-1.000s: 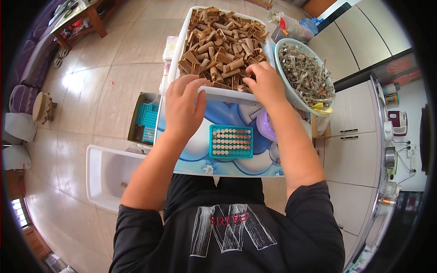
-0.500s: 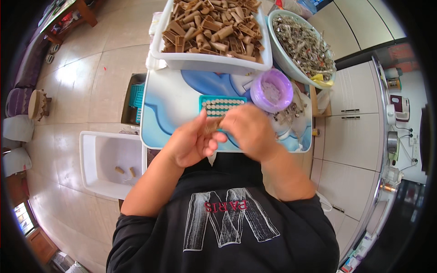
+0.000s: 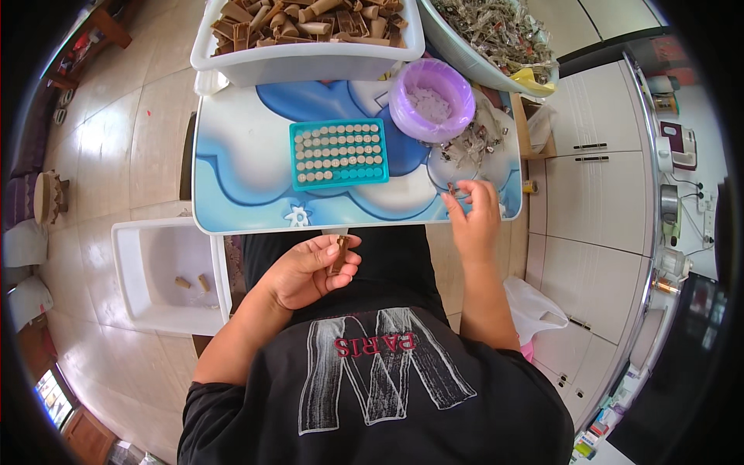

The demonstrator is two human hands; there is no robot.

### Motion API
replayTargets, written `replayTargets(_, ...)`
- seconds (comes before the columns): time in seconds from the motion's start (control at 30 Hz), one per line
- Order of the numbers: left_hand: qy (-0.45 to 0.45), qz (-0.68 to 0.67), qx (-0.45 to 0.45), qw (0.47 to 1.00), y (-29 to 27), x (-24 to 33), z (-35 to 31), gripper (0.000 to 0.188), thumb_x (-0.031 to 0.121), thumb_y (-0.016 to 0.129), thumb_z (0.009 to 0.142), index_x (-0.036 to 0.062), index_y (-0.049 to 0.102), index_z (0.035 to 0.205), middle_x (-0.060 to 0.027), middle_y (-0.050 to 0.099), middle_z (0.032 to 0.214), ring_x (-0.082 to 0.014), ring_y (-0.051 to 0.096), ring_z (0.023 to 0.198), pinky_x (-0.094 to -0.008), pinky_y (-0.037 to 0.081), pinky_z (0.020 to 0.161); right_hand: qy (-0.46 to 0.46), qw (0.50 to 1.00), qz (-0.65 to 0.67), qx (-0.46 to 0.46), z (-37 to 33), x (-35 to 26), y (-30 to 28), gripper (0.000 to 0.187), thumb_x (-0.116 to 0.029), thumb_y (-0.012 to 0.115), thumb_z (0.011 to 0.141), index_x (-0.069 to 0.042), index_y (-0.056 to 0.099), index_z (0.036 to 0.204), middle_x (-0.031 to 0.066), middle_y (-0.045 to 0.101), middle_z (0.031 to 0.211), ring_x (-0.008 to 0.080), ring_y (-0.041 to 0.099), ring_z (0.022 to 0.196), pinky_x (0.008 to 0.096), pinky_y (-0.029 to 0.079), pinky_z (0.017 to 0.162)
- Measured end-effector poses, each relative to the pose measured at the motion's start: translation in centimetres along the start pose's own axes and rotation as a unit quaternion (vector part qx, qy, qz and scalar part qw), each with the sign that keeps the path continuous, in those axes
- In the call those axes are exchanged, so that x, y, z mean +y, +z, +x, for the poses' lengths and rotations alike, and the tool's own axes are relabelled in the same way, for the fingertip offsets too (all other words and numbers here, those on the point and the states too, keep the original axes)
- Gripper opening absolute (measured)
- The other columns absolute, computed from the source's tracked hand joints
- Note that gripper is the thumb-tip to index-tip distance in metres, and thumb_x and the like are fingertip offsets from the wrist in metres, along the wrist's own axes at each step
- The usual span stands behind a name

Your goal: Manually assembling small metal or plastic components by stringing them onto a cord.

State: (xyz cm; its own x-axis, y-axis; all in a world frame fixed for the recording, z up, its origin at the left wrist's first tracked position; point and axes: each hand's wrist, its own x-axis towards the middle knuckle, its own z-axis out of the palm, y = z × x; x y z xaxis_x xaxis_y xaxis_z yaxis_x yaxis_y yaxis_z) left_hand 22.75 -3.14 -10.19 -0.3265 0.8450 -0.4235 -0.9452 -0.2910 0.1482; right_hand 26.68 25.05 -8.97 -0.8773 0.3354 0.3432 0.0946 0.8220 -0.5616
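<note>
My left hand, low before the table's front edge, grips a small brown plastic piece between thumb and fingers. Over the table's right front, my right hand pinches a tiny reddish-brown and clear part with thumb and forefinger. Left of that hand lies a teal tray with rows of small round beige pieces; several places in its nearest row hold none. Behind the right hand are a loose heap of clear and metallic bits and a purple bowl of whitish bits.
Along the table's back stands a white bin full of brown pieces. A pale basin of tangled metallic parts sits at the back right. On my left is a white tub with two brown pieces. Cabinets line the right.
My hands, together before the teal tray earlier, have come apart. The left drew back toward me with the brown piece; the right moved right to the table's front. The view has shifted.
</note>
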Motion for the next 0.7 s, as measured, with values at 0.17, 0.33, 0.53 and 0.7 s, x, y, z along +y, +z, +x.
replayTargets(0.17,0.022,0.051,0.016,0.998,0.7,-0.1,0.3,0.032,0.018,0.060,0.088,0.0024,0.054,0.115,-0.0108,0.063,0.099,-0.0196,0.064,0.088,-0.0288,0.054,0.077,0.026,0.993,-0.095,-0.068,0.9,3.2,-0.8,0.019,-0.016,0.070,0.076,-0.005,0.061,0.088,0.0099,0.060,0.087,0.0256,0.057,0.079,0.0342,0.046,0.072)
replayTargets(0.33,0.082,0.126,0.040,0.988,1.7,0.3,-0.3,0.028,0.018,0.059,0.089,0.0029,0.055,0.113,-0.0091,0.062,0.100,-0.0180,0.063,0.090,-0.0294,0.052,0.079,0.118,0.964,0.173,0.165,3.2,3.9,-3.0,0.016,-0.015,0.064,0.086,-0.002,0.062,0.095,0.0020,0.062,0.085,0.0103,0.056,0.074,0.0235,0.046,0.069)
replayTargets(0.53,0.155,0.187,0.075,0.967,2.2,0.2,-0.5,0.025,0.015,0.058,0.090,0.0020,0.057,0.111,-0.0074,0.062,0.102,-0.0165,0.062,0.091,-0.0293,0.051,0.081,0.163,0.943,0.276,0.092,4.2,3.1,-4.8,0.016,-0.014,0.063,0.087,-0.001,0.062,0.097,0.0017,0.062,0.085,0.0076,0.055,0.076,0.0214,0.045,0.071)
replayTargets(0.7,0.167,0.201,0.079,0.962,2.1,-0.3,-1.0,0.025,0.014,0.060,0.088,0.0026,0.057,0.110,-0.0058,0.062,0.102,-0.0160,0.062,0.090,-0.0291,0.052,0.078,0.172,0.937,0.281,0.115,3.1,3.7,-4.2,0.016,-0.014,0.063,0.087,-0.001,0.063,0.096,0.0004,0.062,0.086,0.0069,0.055,0.077,0.0212,0.045,0.071)
